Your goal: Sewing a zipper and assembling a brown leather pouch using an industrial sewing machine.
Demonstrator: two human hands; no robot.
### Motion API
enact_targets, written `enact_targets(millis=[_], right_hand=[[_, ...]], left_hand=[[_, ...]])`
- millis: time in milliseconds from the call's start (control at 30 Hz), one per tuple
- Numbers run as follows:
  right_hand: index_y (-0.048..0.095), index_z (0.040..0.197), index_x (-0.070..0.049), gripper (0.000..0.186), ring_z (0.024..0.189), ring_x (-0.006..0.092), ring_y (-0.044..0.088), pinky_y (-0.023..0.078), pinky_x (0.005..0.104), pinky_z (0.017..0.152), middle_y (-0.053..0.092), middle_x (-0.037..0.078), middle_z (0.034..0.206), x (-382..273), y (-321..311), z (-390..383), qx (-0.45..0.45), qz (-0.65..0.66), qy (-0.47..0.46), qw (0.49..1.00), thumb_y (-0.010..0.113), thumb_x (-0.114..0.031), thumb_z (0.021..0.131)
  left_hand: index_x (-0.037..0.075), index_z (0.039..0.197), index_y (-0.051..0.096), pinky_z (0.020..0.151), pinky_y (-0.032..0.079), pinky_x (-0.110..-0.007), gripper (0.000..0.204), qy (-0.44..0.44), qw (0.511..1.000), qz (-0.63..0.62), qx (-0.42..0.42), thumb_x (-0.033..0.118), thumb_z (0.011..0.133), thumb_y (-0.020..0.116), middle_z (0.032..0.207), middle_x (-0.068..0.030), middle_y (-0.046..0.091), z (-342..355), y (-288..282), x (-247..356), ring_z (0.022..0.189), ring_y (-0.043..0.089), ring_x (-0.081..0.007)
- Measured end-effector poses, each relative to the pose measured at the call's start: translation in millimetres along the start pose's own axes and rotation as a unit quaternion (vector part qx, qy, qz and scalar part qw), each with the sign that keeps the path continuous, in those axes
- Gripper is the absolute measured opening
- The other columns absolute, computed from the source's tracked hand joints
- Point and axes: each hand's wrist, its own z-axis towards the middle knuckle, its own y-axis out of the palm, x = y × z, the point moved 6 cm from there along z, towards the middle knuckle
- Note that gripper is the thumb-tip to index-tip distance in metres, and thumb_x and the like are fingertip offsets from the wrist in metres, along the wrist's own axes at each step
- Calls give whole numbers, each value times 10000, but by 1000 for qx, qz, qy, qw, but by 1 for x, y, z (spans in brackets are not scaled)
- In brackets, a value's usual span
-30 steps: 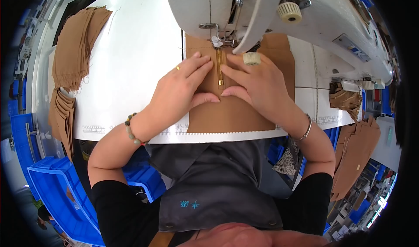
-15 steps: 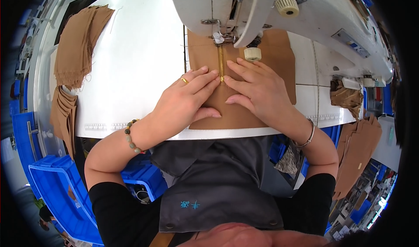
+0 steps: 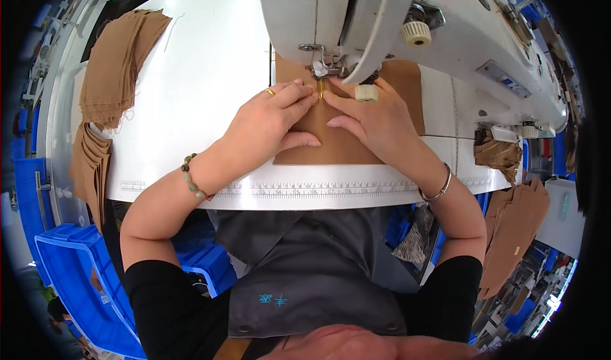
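A brown fabric panel (image 3: 305, 154) lies flat on the white table under the sewing machine (image 3: 394, 29). A gold zipper (image 3: 321, 92) runs down its middle, its upper end beneath the presser foot (image 3: 323, 71). My left hand (image 3: 270, 118) rests flat on the fabric left of the zipper, fingertips close beside the zipper and thumb stretched out. My right hand (image 3: 372, 118) lies on the other side with its fingers spread; an index fingertip is near the zipper's lower end. The machine's cream knob (image 3: 366, 93) hides part of the right fingers.
Stacked brown fabric pieces (image 3: 118, 67) lie at the table's left, with more folded pieces (image 3: 91, 162) hanging below. Crumpled brown scraps (image 3: 498, 156) sit at the right. A ruler strip (image 3: 293, 189) runs along the front edge. Blue crates (image 3: 83, 283) stand at the lower left.
The fabric with its zipper has moved away from me under the presser foot, and both hands have gone forward with it. More of the ruler strip shows at the front edge.
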Motion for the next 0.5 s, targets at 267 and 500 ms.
enact_targets(millis=[267,500], right_hand=[[711,1319,-159,443,1127,282,612,446,534,1098,675,86,1065,8,6,2,33,2,-2,999,729,-315,905],[687,1368,-164,474,1068,303,619,445,542,1100,669,108,1011,11,7,-1,2,-4,8,1000,725,-301,916]], left_hand=[[-42,1286,673,949,537,-385,635,-39,999,-24,1,376,827,807,1293,-99,602,7,0,-11,1065,644,-298],[-45,1295,665,980,516,-385,631,-36,999,-32,-5,380,846,789,1299,-99,593,6,2,-13,1096,635,-296]])
